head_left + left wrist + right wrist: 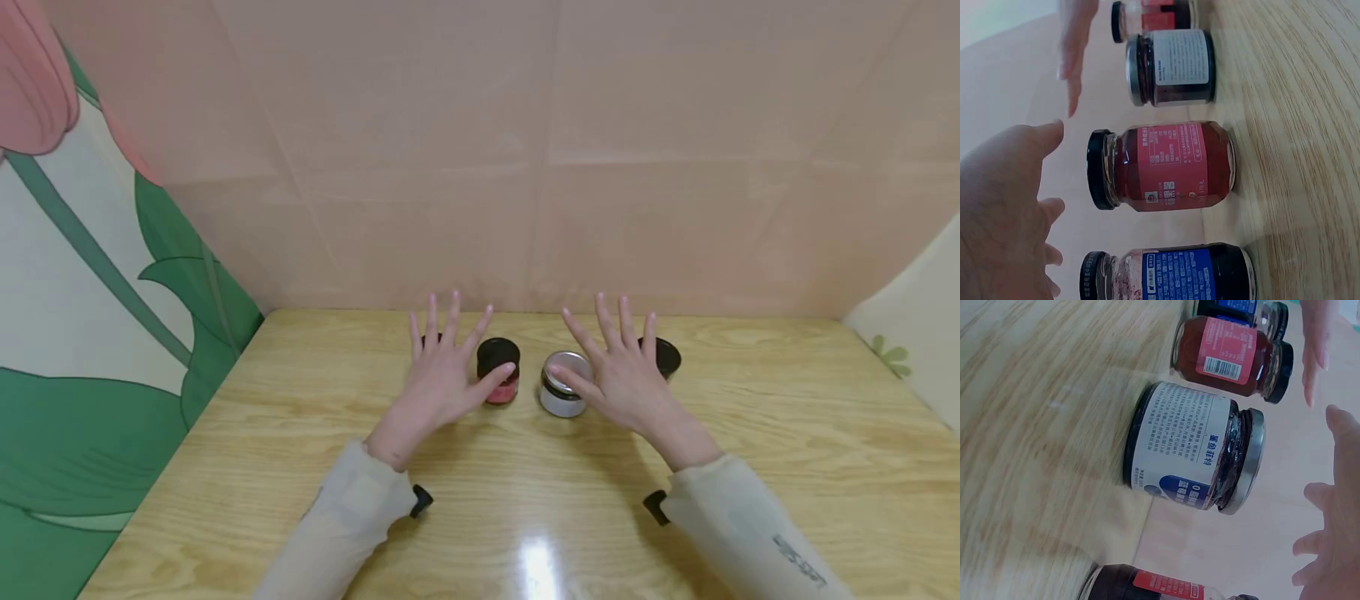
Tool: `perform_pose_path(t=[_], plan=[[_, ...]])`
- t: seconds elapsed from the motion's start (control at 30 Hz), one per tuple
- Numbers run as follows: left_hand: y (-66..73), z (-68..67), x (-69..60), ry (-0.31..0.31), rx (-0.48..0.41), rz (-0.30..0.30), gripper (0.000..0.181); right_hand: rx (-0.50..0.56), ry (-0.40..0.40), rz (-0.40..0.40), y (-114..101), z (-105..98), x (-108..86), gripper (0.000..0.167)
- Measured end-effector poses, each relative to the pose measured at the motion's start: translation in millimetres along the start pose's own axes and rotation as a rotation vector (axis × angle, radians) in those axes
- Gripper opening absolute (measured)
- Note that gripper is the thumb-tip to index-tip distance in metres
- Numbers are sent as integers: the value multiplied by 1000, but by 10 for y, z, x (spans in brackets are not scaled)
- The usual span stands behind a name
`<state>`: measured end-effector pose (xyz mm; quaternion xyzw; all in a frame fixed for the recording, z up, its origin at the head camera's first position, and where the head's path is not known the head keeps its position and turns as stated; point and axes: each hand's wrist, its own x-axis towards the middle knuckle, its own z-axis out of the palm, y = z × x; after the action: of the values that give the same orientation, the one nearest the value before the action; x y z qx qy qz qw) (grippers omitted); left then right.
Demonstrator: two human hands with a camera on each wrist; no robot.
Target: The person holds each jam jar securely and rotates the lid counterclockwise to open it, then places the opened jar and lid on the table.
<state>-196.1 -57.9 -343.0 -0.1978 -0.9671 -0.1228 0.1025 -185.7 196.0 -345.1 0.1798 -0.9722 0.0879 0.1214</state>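
Observation:
Both hands hover over a row of glass jam jars, fingers spread and palms down, holding nothing. Below the left hand (441,375) stand a jar with a pink label and black lid (1172,165) and, mostly hidden in the head view, a blue-labelled jar (1179,275). Under the right hand (628,379) is a white-labelled jar with a silver lid (1185,447); its thumb overlaps that lid in the head view. A dark jar with a red label (1169,584) and black lid stands at the right end, partly behind the right fingers. All the jars are upright.
The jars stand on a wood-grain table (480,500) near its back edge. Behind rises a pale pink cloth backdrop (480,167). A tulip-patterned cloth (75,333) hangs at left, and a white cloth with a green flower (922,325) is at right.

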Motion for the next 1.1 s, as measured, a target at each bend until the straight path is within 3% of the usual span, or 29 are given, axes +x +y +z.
perform_pose_path(t=[0.27,0.43,0.63,0.8,0.93,1.1], plan=[[-103,-39,-15,2,10,4,94,79,32,-66,-8,-10,4,72],[-213,-55,-63,35,-31,18,110,124,153,-148,-20,-4,6,66],[-305,-45,-96,52,-117,-14,110,165,277,-217,-28,-10,-13,55],[-378,-15,-106,27,-234,-96,110,181,301,-218,-41,-15,-27,48],[-442,15,-123,-5,-380,-184,115,192,310,-218,-47,-8,-40,45],[-527,75,-130,-9,-512,-280,115,216,342,-233,-49,10,-53,43]])
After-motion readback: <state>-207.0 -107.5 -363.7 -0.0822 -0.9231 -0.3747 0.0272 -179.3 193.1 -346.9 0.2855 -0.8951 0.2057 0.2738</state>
